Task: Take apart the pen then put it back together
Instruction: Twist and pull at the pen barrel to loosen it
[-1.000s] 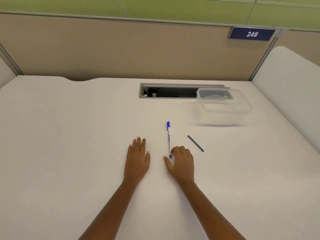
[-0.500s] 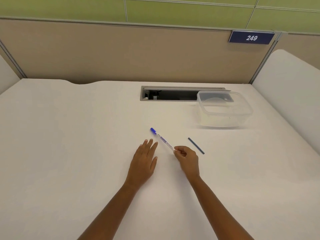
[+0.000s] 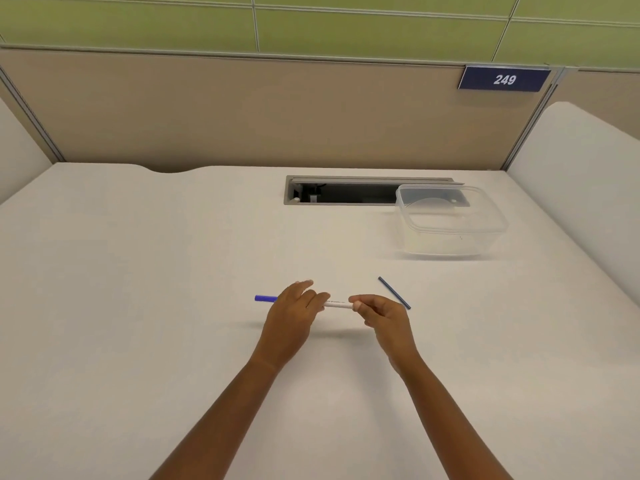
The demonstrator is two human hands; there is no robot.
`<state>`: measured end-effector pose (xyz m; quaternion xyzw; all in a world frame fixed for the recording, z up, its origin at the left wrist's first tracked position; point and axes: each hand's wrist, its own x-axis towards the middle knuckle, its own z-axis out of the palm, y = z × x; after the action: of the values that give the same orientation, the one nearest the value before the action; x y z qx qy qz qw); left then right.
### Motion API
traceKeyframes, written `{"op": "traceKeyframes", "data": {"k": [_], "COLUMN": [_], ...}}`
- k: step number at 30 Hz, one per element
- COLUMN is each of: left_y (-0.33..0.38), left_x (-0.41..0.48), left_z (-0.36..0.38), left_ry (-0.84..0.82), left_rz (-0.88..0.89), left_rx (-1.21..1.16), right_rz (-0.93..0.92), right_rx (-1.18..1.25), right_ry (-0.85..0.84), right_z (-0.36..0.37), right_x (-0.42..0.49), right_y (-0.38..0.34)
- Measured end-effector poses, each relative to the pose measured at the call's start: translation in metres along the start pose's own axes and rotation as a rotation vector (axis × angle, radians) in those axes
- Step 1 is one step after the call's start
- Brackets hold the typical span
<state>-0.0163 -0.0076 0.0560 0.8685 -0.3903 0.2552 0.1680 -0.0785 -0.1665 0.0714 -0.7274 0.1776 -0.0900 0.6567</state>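
The pen [image 3: 336, 303] is held off the tabletop [image 3: 138, 306], lying roughly level between both hands. The right hand [image 3: 382, 318] has its fingers [image 3: 360, 300] pinched shut on the white barrel's end. The left hand [image 3: 294, 315] closes loosely around the barrel's other half; its fingers appear to be in contact, though how firm that grip is cannot be told. The blue cap [image 3: 266, 298] projects just beyond the left hand, on the side away from the right.

A thin dark rod [image 3: 394, 292], possibly a refill, lies on the tabletop just beyond the right fingers, touching neither hand. A clear plastic container [image 3: 450, 220] stands well beyond it, beside the cable slot [image 3: 346, 192].

Assessment: disassembly appears not yet begun on this pen.

Risks: a sudden release as the parts separate could send a small part rolling across the smooth tabletop. The loose left grip may slip on the barrel. The stray rod could be confused with the pen's own parts at reassembly.
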Motion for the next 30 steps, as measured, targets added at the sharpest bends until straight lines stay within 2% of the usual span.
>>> {"op": "traceKeyframes", "data": {"k": [5, 9, 14, 18, 24, 27, 30], "left_y": [0.005, 0.009, 0.009, 0.008, 0.008, 0.008, 0.008], "left_x": [-0.001, 0.000, 0.005, 0.006, 0.009, 0.012, 0.015], "left_z": [-0.007, -0.013, -0.019, -0.021, -0.022, -0.022, -0.021], "left_ry": [-0.009, -0.007, -0.033, -0.040, -0.022, -0.019, -0.011], "left_rz": [-0.091, -0.149, -0.168, -0.148, -0.121, -0.122, -0.120], "left_rx": [-0.132, -0.181, -0.189, -0.187, -0.184, -0.184, -0.171], "right_rz": [-0.216, -0.542, -0.435, -0.643, -0.875, -0.884, -0.786], "right_rx": [-0.283, -0.754, -0.548, -0.822, -1.008, -1.049, -1.012], "right_ry": [0.010, 0.102, 0.197, 0.166, 0.142, 0.070, -0.005], "right_z": [-0.001, -0.003, -0.002, -0.006, -0.012, -0.014, -0.016], "right_x": [-0.011, -0.016, -0.015, -0.012, -0.001, 0.004, 0.005], "right_y": [0.003, 0.009, 0.002, -0.005, -0.013, -0.020, -0.025]}}
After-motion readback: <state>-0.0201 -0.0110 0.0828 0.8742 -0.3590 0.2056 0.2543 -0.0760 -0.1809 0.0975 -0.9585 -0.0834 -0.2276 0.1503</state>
